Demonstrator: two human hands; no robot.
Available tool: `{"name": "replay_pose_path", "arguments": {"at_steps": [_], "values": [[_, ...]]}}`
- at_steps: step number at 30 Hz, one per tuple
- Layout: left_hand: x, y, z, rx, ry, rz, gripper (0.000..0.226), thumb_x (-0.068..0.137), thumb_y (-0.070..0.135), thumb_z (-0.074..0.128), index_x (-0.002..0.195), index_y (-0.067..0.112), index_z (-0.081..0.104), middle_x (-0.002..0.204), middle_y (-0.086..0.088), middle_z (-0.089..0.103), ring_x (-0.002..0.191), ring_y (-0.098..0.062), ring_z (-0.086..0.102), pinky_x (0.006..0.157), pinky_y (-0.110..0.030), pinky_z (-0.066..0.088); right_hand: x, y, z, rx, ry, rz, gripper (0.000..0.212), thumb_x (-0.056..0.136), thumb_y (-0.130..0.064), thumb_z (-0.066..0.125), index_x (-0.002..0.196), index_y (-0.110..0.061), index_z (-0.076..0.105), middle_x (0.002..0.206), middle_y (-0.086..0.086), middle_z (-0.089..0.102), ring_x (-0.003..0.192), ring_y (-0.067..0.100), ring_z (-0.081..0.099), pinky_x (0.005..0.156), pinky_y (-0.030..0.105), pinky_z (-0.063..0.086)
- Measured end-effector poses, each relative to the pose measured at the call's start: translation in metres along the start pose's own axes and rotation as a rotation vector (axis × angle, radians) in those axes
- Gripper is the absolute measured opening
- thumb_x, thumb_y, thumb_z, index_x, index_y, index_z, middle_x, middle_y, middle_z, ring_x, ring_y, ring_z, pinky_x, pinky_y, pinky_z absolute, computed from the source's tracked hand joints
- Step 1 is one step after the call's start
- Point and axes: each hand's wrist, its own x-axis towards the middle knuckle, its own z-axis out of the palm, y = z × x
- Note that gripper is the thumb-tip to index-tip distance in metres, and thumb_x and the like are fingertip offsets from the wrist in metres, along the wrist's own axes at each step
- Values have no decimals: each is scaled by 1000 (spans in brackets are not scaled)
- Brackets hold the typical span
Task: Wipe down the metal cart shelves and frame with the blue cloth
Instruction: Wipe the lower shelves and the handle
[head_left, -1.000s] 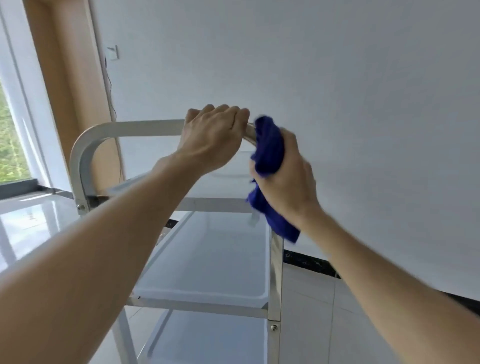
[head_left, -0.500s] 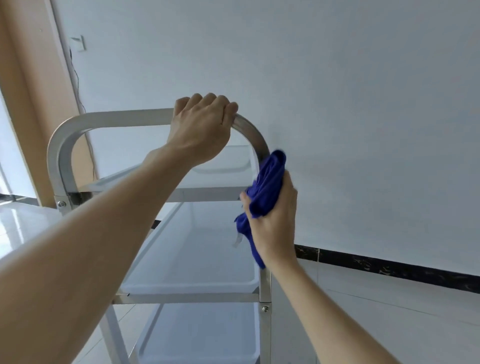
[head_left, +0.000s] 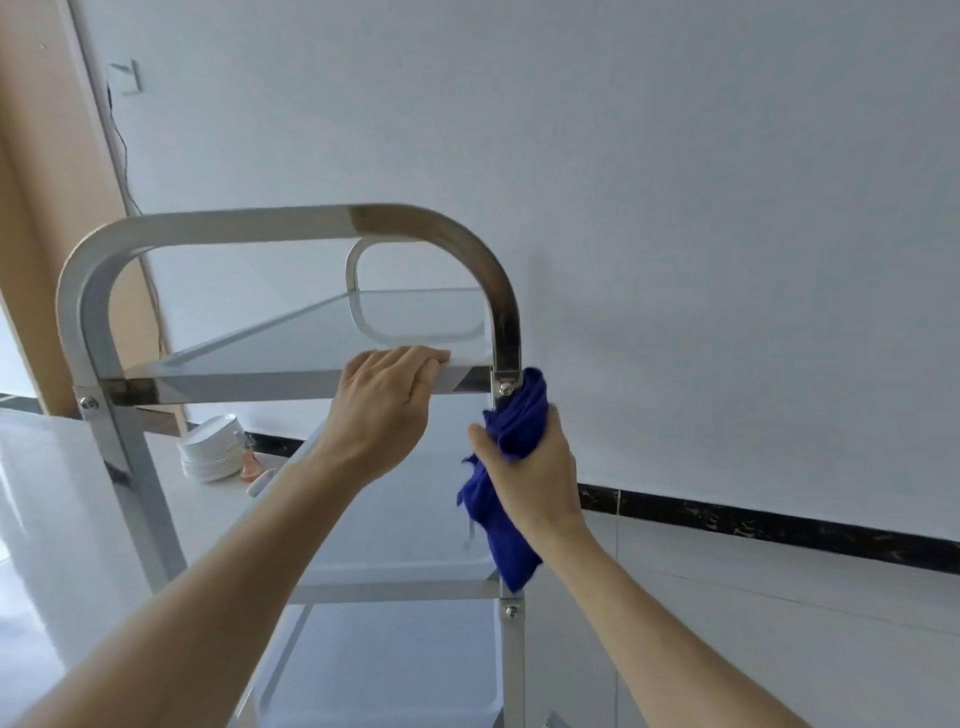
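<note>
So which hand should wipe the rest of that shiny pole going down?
Probably the right hand. It grips the blue cloth wrapped round the cart's right post, just under the top shelf. The left hand holds no cloth; it rests on that shelf's edge.

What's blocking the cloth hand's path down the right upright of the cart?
Nothing visible. The right hand grips the blue cloth around the right upright just under the top shelf. Below it, the post looks bare except a screw. The left hand rests on the top shelf edge, aside.
</note>
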Motion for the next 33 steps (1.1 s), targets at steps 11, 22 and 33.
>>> {"name": "replay_pose_path", "arguments": {"at_steps": [11,22,33], "values": [[-9,-7,8,-38,121,17,32,105,22,36,119,22,66,120,9,68,112,-17,55,102,-26,22,-61,81,7,9,-3,55,39,84,-26,77,111,-31,50,95,-10,70,85,12,71,73,26,57],[-11,-2,7,-42,88,2,34,106,22,33,122,22,63,121,6,67,114,-19,53,104,-28,22,-15,2,19,-54,154,-25,40,82,-31,78,109,-18,51,89,-2,71,78,17,73,74,42,61],[-18,-8,-1,-41,32,-3,37,105,19,33,133,19,58,133,3,62,130,-19,45,121,-36,13,-92,86,12,-2,1,80,49,85,2,67,105,-37,44,85,-25,68,62,1,67,53,14,50]]}}
